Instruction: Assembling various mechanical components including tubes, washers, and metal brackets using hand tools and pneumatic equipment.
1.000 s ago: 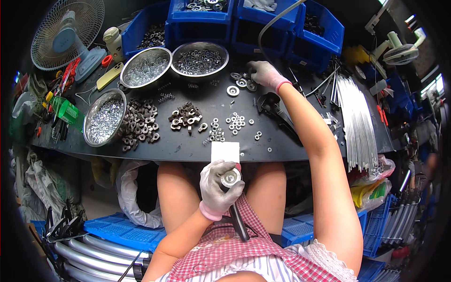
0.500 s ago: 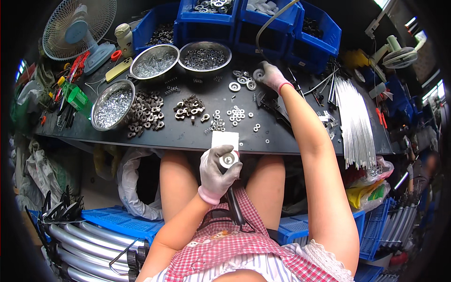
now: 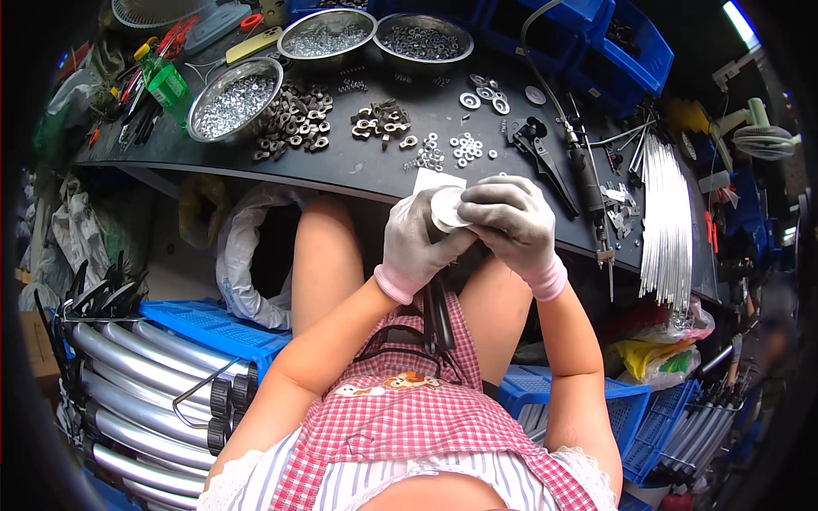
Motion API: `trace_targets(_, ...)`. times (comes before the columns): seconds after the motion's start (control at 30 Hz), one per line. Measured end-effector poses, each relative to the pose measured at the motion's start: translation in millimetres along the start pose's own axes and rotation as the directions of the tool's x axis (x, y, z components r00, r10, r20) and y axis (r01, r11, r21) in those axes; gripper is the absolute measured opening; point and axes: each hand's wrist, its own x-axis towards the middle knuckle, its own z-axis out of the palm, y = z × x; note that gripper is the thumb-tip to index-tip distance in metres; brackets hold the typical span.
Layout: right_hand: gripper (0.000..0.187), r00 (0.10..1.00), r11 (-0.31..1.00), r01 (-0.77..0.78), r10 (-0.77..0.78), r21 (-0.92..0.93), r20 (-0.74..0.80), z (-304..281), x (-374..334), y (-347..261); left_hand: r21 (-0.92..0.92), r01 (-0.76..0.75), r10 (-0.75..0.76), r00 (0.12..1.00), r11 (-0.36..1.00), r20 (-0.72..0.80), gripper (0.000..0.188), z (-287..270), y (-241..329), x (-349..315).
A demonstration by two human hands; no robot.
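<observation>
Both hands, in grey gloves with pink cuffs, meet in front of the table's near edge. My left hand (image 3: 416,243) is closed around a round silver-white cap (image 3: 446,209), thumb on the near side. My right hand (image 3: 515,221) grips the cap's right side with bent fingers, which cover part of it. Under the hands hangs a black bar (image 3: 438,319); whether it joins the cap is hidden. A white pad (image 3: 436,180) at the table edge lies just behind the cap. Small washers (image 3: 467,149) and dark metal clamps (image 3: 381,119) are heaped beyond.
Steel bowls of small parts (image 3: 234,106) stand at the back left. Larger discs (image 3: 486,95) lie farther back. Black pliers (image 3: 541,157), a hanging power driver (image 3: 588,183) and a bundle of thin rods (image 3: 666,221) occupy the right. Metal tubes (image 3: 141,383) are stacked beside my left arm.
My right hand has come back from the discs at the far side and joined my left hand at the cap. The view has shifted, and the hanging driver now shows on the right.
</observation>
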Motion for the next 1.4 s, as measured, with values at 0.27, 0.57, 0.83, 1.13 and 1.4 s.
trace_targets(0.27, 0.027, 0.997, 0.993, 0.067, -0.062, -0.099, 0.047, 0, -6, -12, 0.196, -0.273, 0.280, 0.960, 0.942, -0.006, 0.088, -3, -3, -1)
trace_targets(0.57, 0.031, 0.972, 0.994, -0.105, 0.109, -0.029, 0.208, -6, -7, -21, 0.009, -0.134, 0.134, 0.990, 0.991, 0.046, 0.074, -9, -4, -5)
trace_targets(0.83, 0.018, 0.807, 0.811, -0.498, 0.563, 0.309, -0.178, 19, -7, 30, 0.146, -0.056, 0.071, 0.992, 0.988, -0.100, 0.050, 4, -2, -6)
trace_targets(1.13, 0.028, 0.776, 0.734, -0.565, 0.628, -0.377, 0.058, 81, -6, 82, 0.175, -0.090, 0.103, 0.993, 0.980, -0.061, 0.051, 3, -18, -9)
trace_targets(1.4, 0.027, 0.835, 0.774, -0.489, 0.549, -0.402, 0.041, 64, -16, 87, 0.183, -0.145, 0.172, 0.975, 0.972, -0.140, 0.054, 6, -15, -7)
